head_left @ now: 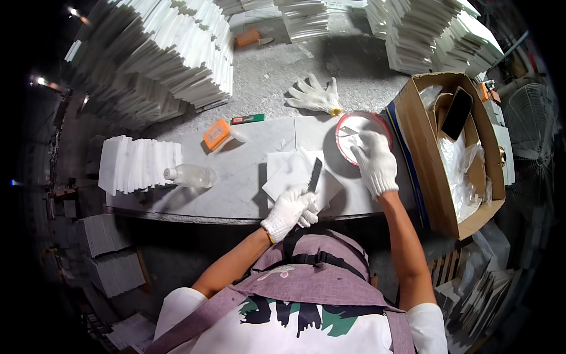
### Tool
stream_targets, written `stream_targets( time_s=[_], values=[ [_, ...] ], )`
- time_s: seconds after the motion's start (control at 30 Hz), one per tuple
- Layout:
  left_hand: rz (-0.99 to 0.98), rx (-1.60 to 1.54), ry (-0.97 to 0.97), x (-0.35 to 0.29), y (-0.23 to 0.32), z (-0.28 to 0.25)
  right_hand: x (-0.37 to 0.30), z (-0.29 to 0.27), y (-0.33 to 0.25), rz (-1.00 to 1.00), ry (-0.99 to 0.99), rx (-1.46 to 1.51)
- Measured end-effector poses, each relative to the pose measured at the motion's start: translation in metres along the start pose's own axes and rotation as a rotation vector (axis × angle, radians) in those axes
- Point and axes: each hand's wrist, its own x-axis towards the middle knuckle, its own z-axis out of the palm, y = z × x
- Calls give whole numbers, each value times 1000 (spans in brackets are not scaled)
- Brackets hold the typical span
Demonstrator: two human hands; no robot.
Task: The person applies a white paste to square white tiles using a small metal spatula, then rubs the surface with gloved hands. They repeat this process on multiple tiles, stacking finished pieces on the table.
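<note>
White knit gloves cover both my hands. My left hand point(290, 211) is closed on a narrow dark strip point(315, 174) with slanting marks, like a snap-off knife blade, which points up and away from me. Beneath it lie white square tiles point(280, 167), one turned at an angle over another. My right hand point(375, 162) reaches over a round red-rimmed tub point(338, 137) with pale contents. From its closed fingers a small grey flat blade point(348, 131) sticks out into the tub, like that of a putty knife; its handle is hidden.
On the marble bench lie a clear bottle point(191, 176), a row of white tiles point(138, 162), an orange-handled scraper point(217, 135), a green-and-red box point(247, 119) and a spare glove point(315, 96). At right stands a cardboard box point(430, 183) with a phone point(457, 114). Tall tile stacks point(177, 47) rise behind.
</note>
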Motion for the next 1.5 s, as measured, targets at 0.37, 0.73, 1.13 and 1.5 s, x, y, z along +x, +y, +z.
stream_targets(
  time_s=[0.37, 0.73, 1.13, 1.5],
  values=[
    [-40, 29, 77, -10, -13, -10, 75, 45, 4, -313, -42, -474],
    [-203, 131, -148, 15, 14, 42, -47, -56, 6, 245, 387, 810],
    [-349, -86, -255, 81, -53, 98, -155, 23, 80, 762, 459, 701],
    [-261, -19, -87, 79, -64, 108, -155, 25, 96, 715, 132, 680]
  ],
)
